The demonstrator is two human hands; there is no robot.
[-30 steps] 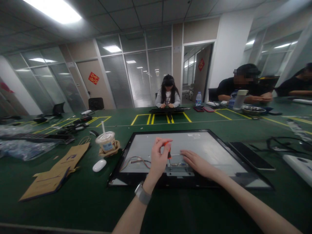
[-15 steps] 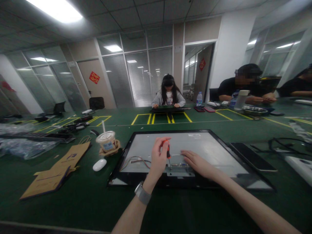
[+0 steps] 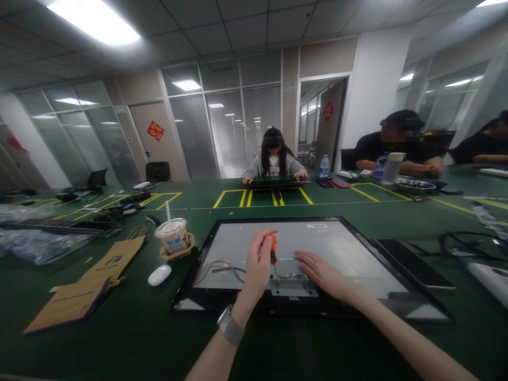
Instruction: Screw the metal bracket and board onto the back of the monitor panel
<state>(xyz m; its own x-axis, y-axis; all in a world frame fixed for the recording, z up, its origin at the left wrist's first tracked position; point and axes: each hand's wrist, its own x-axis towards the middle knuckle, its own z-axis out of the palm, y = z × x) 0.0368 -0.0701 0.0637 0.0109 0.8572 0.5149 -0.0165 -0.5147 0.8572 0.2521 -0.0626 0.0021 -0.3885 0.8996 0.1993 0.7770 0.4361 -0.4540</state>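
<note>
A flat monitor panel (image 3: 234, 241) with a black frame and grey metal back lies on the green table in front of me. My left hand (image 3: 261, 259) is closed around an orange and black screwdriver (image 3: 273, 250), held upright. The screwdriver's thin shaft points down at the metal bracket (image 3: 293, 292) with the connector ports near the panel's front edge. Resting flat on the panel to the right of the ports is my right hand (image 3: 323, 272), fingers stretched out and holding nothing. A bundle of thin wires (image 3: 220, 265) curves across the panel's left part.
To the left are a drink cup (image 3: 172, 235) in a carton holder, a white mouse (image 3: 159, 275) and brown paper bags (image 3: 85, 288). A black phone-like slab (image 3: 415, 263) and cables (image 3: 464, 243) lie to the right. Opposite, a person (image 3: 274, 159) holds a dark panel.
The view has tilted slightly upward, so the table sits lower. My hands keep their places on the panel and screwdriver. The person opposite has shifted their hands outward on their panel.
</note>
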